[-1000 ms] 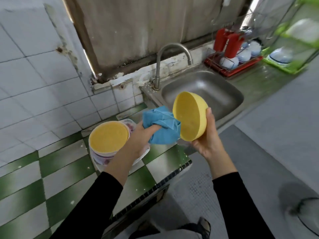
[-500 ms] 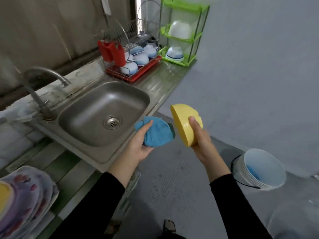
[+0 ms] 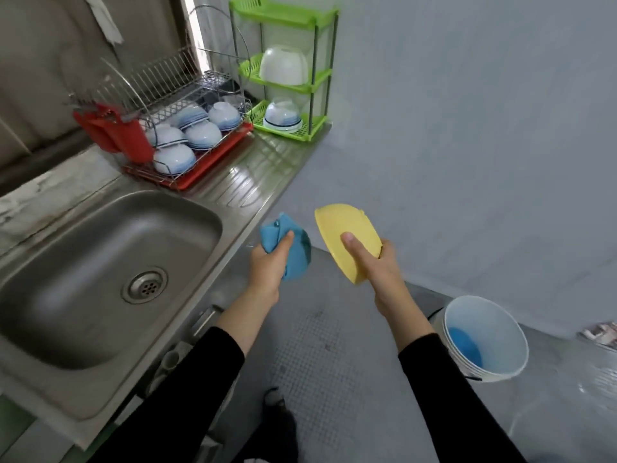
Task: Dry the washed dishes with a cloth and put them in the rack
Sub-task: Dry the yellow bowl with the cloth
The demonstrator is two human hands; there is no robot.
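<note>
- Right of the sink (image 3: 83,248), past the worktop (image 3: 263,168) edge and above the floor (image 3: 334,345), both hands are held in the air, near each other but not touching.
- Left hand (image 3: 268,265): grip clamped round a bunched blue cloth (image 3: 298,259), thumb on top. Cloth is clear of the bowl.
- Right hand (image 3: 375,267): grip clamped on the yellow bowl (image 3: 344,222), thumb across the face turned to the camera, fingers behind. Bowl is tilted on edge.
- Beyond the sink's far right corner, a wire dish rack (image 3: 173,91) on a red tray holds upturned blue-and-white bowls (image 3: 202,133); a red cutlery holder (image 3: 117,135) hangs on its sink-facing end.
- Farther from the sink along the same worktop, a green shelf (image 3: 283,16) carries upturned bowls on its middle and bottom tiers.
- On the floor, well right of the sink, stands a white bucket (image 3: 519,342) with something blue inside.
</note>
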